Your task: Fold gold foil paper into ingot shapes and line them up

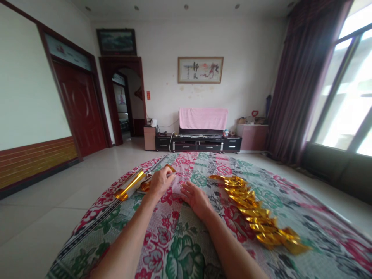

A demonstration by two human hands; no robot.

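Small gold piece: a bit of shiny foil shows just beyond the left fingertips, over the left part of the table's far half; most of it is hidden by the hand.
Left hand: fingers drawn together in a narrow pinch, seemingly on that foil, though the exact contact is covered.
Right hand: held fairly flat, fingers extended and nearly side by side, low over the cloth and apart from the left; no object shows in it. Whether its palm touches the cloth, I cannot tell.
Step in hand: judging by the pose, handling one piece of foil with the left fingers, the right hand ready beside it.
Next move calls for: a light grip, I judge, since thin foil creases easily, and the right fingers brought close enough to meet its edge.
Curled foil sheet: it lies left of the left hand, partly rolled, with another foil piece between it and the wrist.
Folded gold pieces: a slanting row right of the right hand, overlapping closely and running toward the near right.
Flowered cloth: red, green and grey, spread beneath everything.
Far wall: a pink cover above a black cabinet, a framed picture higher up.
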